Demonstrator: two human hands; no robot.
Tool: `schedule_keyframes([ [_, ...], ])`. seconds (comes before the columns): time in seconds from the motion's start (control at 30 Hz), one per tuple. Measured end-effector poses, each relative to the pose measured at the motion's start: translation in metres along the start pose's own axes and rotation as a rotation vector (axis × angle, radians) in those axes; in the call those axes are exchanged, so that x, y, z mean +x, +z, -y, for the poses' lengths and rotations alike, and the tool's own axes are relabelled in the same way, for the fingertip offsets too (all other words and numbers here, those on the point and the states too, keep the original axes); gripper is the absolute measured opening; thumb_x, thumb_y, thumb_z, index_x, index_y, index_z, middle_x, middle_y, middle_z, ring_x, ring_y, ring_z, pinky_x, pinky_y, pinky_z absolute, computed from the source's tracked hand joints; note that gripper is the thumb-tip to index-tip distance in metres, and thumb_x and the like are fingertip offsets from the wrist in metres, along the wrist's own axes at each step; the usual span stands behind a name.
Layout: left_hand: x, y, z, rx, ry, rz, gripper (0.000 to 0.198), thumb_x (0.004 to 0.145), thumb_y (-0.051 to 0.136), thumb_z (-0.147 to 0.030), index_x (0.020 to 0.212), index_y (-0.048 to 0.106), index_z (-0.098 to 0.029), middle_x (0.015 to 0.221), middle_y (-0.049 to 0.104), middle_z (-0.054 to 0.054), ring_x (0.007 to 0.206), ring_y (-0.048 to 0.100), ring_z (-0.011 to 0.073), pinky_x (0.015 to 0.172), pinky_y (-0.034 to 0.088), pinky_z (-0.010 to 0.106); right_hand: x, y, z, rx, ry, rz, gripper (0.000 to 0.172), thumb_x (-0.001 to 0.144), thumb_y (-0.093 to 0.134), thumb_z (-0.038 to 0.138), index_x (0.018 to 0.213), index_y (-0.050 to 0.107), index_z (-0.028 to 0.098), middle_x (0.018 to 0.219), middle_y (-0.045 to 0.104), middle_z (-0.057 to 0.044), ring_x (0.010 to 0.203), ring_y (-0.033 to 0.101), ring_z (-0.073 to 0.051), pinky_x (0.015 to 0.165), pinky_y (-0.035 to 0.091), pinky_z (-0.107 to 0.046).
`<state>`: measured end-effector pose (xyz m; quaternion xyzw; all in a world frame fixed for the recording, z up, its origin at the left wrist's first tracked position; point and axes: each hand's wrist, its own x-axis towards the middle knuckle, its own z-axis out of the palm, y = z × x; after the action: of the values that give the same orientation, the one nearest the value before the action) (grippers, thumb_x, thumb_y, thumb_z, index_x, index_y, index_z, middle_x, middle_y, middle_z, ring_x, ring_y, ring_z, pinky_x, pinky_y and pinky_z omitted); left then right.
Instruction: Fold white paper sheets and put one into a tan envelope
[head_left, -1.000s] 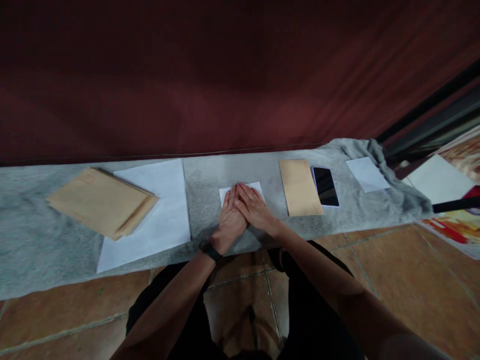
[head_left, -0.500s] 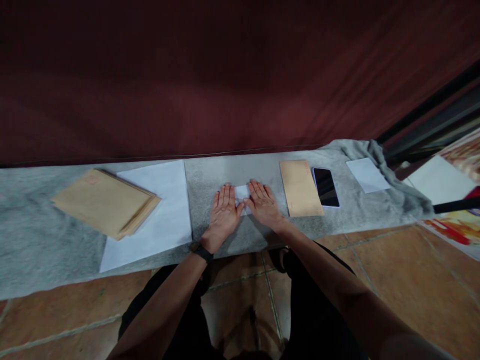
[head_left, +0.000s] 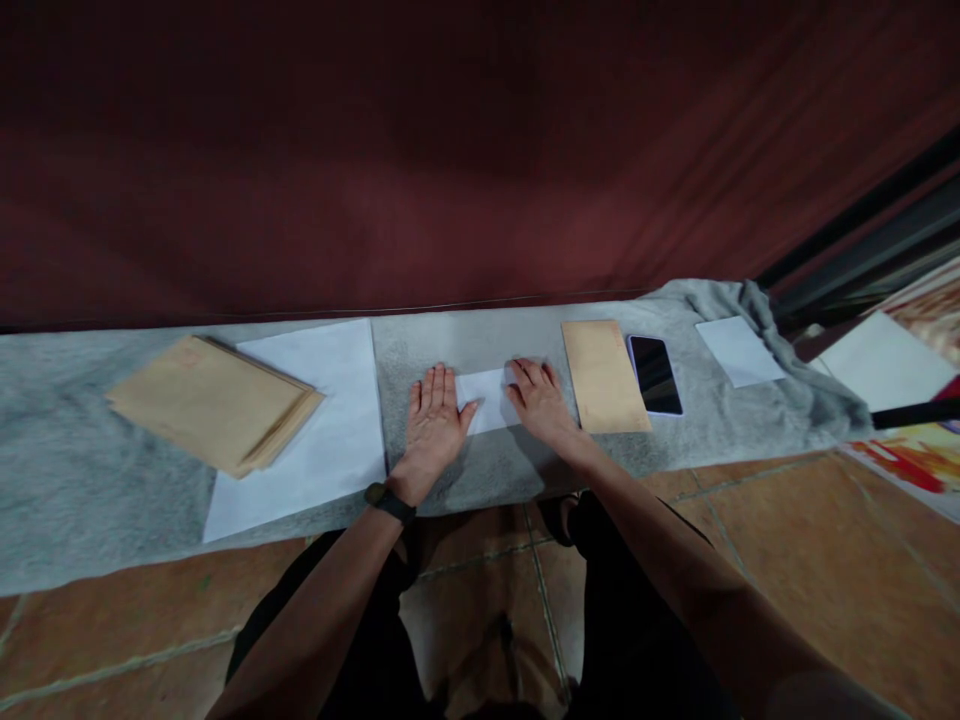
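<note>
A narrow white piece of paper (head_left: 489, 402), apparently folded, lies between my hands on the grey cloth (head_left: 420, 335). My left hand (head_left: 435, 415) rests flat on its left end, fingers stretched out and thumb over the paper. At the right end, my right hand (head_left: 541, 402) lies over the paper with its fingers slightly bent. Both hands hide the ends of the paper. Just right of my right hand lies a brown envelope (head_left: 606, 378). To the left of my left hand are larger white sheets (head_left: 337, 400).
A stack of brown envelopes (head_left: 214, 405) lies partly on the white sheets. Beyond the single envelope are a phone (head_left: 655, 375) and a small white sheet (head_left: 739, 351). A dark red curtain (head_left: 450, 200) hangs behind; a black bar (head_left: 911, 413) juts in at the right.
My hands have moved apart, the left one leftward and the right one slightly rightward. More of the white paper shows between them. The right fingers have gone from flat to slightly bent.
</note>
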<state>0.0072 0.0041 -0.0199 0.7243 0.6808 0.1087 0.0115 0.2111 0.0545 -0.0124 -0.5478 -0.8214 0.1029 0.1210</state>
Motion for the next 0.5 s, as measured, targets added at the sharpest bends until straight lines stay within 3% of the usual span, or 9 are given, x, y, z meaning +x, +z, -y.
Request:
schedule_keyframes([
  [0.23, -0.003, -0.006, -0.006, -0.025, 0.091, -0.028, 0.065, 0.107, 0.029, -0.04, 0.159, 0.032, -0.001, 0.168, 0.031, 0.021, 0.159, 0.023, 0.0313, 0.13, 0.021, 0.053, 0.005, -0.008, 0.005, -0.034, 0.035, -0.041, 0.043, 0.105, 0.045, 0.026, 0.144, 0.056, 0.014, 0.143, 0.06, -0.016, 0.132, 0.052, -0.029, 0.122, 0.029, -0.049],
  [0.4, -0.016, -0.002, -0.027, -0.095, 0.207, -0.002, 0.062, 0.107, 0.03, -0.036, 0.158, 0.033, -0.002, 0.166, 0.036, 0.021, 0.158, 0.024, 0.0289, 0.13, 0.024, 0.051, 0.005, -0.001, 0.007, 0.007, 0.022, -0.105, 0.043, 0.105, 0.043, 0.026, 0.143, 0.058, 0.012, 0.144, 0.06, -0.017, 0.136, 0.051, -0.029, 0.124, 0.027, -0.052],
  [0.5, -0.024, 0.003, -0.039, -0.115, 0.241, 0.027, 0.062, 0.106, 0.032, -0.035, 0.157, 0.034, 0.0, 0.165, 0.036, 0.022, 0.158, 0.024, 0.0293, 0.13, 0.026, 0.05, 0.002, 0.008, 0.015, 0.111, -0.073, -0.098, 0.046, 0.108, 0.035, 0.03, 0.145, 0.057, 0.012, 0.151, 0.056, -0.016, 0.144, 0.047, -0.025, 0.126, 0.029, -0.047],
])
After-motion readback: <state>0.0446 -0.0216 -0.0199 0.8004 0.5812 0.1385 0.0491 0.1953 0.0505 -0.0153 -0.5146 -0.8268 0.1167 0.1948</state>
